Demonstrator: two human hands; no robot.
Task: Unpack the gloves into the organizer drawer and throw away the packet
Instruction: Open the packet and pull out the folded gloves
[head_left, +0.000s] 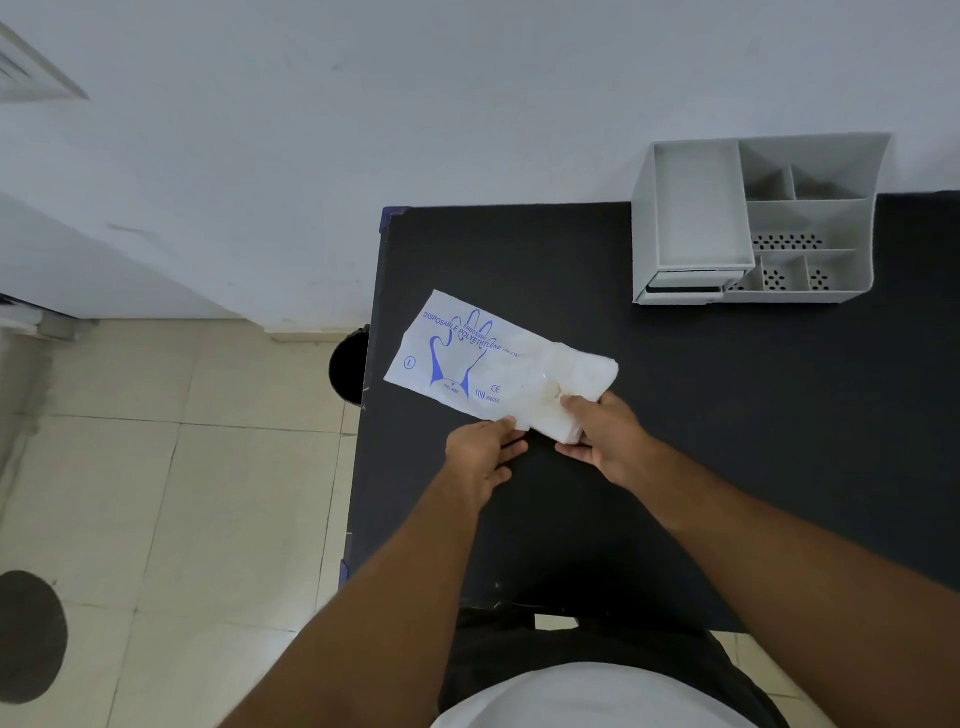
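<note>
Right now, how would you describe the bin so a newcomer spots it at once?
Start at the black table and follow its left edge to the level of the glove packet. The bin peeks out there, partly hidden under the tabletop. It is a black round opening right at the table edge, unlike the dark round patch lying apart at the lower left.

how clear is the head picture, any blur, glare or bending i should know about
Head view: soft, even light, no hard shadows on the table; the blue print on the packet reads sharp, while the gloves sticking out of it wash out to near-featureless white; wide-angle bending slants the table's left edge and splays the organizer; left hand and right hand show no motion blur.
</note>
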